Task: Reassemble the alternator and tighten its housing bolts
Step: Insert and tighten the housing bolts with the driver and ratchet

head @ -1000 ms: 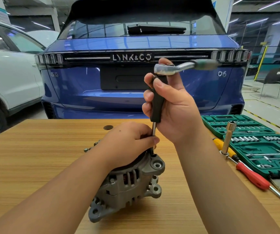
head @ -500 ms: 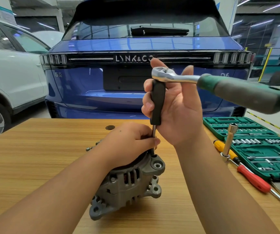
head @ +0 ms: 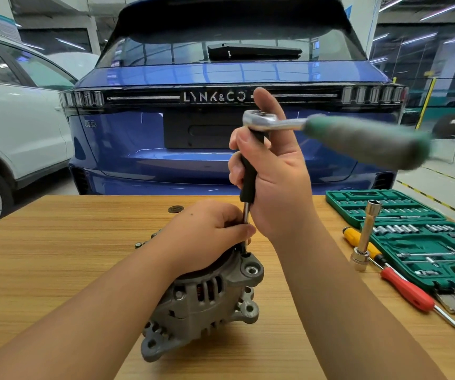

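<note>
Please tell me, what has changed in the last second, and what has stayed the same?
The ratchet handle swung round from pointing away to the right toward the camera's right; it is blurred now. The right hand keeps gripping the black extension bar under the ratchet head. The left hand stays on the alternator, fingers at the lower shaft. The socket case and screwdrivers did not move.

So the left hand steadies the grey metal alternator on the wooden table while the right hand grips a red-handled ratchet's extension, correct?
Not quite: the head view shows the ratchet handle is green, not red. The rest holds: left hand on alternator, right hand gripping the extension.
</note>
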